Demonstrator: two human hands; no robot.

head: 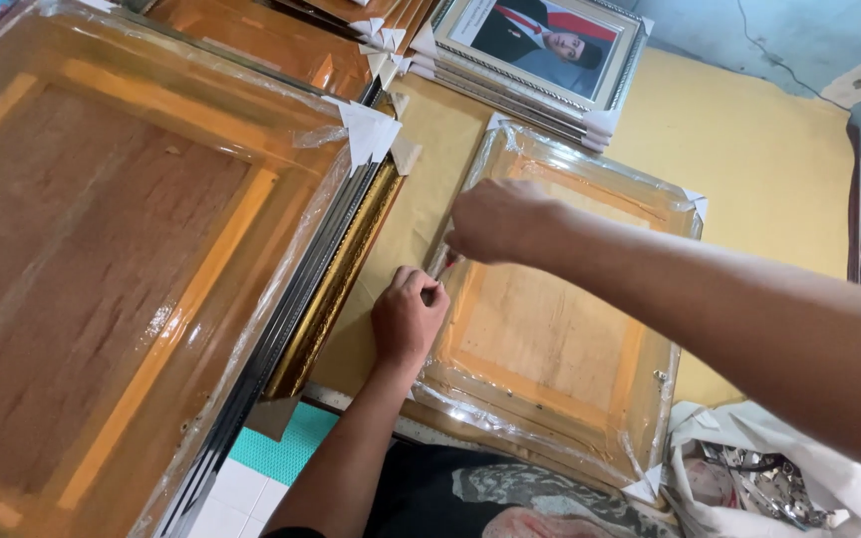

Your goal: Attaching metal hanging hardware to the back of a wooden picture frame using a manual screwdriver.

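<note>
Pressing hands (409,317) (495,221) on wrapped frame (550,339); frame stack (122,259) beside.

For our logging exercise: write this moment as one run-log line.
left hand: pressing wrapped frame edge | right hand: at same edge, small tool unclear | surface: yellow table

wrapped frame (550,339) centre, clear film | wrapped stack (102,259) left | white bag (829,478) bottom right
</note>
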